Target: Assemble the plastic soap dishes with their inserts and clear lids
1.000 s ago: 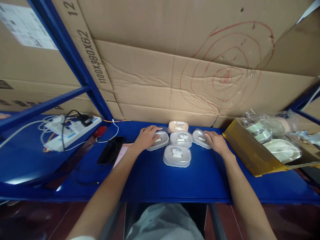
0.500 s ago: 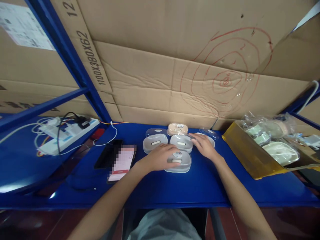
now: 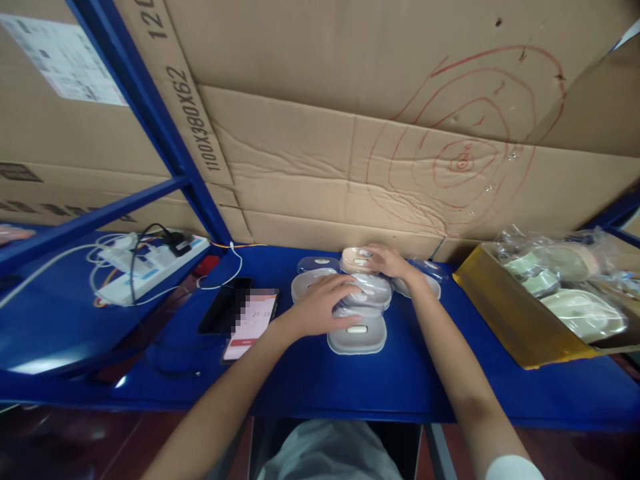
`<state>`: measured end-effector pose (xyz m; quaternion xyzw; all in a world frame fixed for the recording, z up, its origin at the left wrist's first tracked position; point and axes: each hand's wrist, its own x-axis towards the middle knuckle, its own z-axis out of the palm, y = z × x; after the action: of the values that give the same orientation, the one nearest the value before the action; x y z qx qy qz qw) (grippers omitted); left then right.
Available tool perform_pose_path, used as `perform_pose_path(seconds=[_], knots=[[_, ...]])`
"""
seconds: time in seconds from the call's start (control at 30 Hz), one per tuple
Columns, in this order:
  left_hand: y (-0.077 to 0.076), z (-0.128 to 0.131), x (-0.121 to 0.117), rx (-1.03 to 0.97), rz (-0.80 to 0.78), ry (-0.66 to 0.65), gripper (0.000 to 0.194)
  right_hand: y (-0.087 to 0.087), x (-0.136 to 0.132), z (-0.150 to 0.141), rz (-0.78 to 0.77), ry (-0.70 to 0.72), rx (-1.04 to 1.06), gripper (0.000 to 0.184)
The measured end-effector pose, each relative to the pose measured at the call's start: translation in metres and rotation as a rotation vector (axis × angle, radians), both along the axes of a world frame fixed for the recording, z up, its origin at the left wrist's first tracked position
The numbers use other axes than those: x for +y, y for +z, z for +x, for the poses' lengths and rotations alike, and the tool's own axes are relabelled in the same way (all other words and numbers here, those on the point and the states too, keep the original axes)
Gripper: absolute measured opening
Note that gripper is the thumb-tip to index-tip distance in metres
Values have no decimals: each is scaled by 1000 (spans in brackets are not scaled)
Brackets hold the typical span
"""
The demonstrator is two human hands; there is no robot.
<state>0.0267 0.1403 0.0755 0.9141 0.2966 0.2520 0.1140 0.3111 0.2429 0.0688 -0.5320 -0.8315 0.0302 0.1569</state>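
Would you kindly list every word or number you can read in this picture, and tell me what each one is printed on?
"1100X380X62": printed in black along the cardboard sheet behind the blue upright.
"12", cut off by the top edge: same cardboard sheet.
"21.33", faint and uncertain: on the lit phone screen; the rest is blurred.
White label at the upper left: too small to read.
Stickers on the lidded cases under the hands: unreadable.

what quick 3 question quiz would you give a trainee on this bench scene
1. True or false: the right hand rests on the peach case.
2. What does the left hand touch: A the phone, B the clear cases, C the yellow box?
3. On which side of the cases does the power strip lie?

Key: 1 true. 2 B. 3 the left, on the blue shelf.
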Motion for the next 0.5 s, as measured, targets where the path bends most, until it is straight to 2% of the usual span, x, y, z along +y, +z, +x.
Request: perform_pose_path(seconds=[0.1,0.17,0.23,0.37,0.5], knots=[[0,-16,18,-108,123,215,45,-6,8,2,-49,21,-4,53],[-6,-23,30,-131,186,389,47,-6,7,8,-60,21,2,50],[-15,-25,41,-83,183,522,50,-2,2,16,-66,4,5,47],[-30,-23,51,63,121,583,49,11,-9,30,-53,-126,-31,46],[-24,-18,41,112,128,576,42,24,-20,28,19,-272,-86,45]])
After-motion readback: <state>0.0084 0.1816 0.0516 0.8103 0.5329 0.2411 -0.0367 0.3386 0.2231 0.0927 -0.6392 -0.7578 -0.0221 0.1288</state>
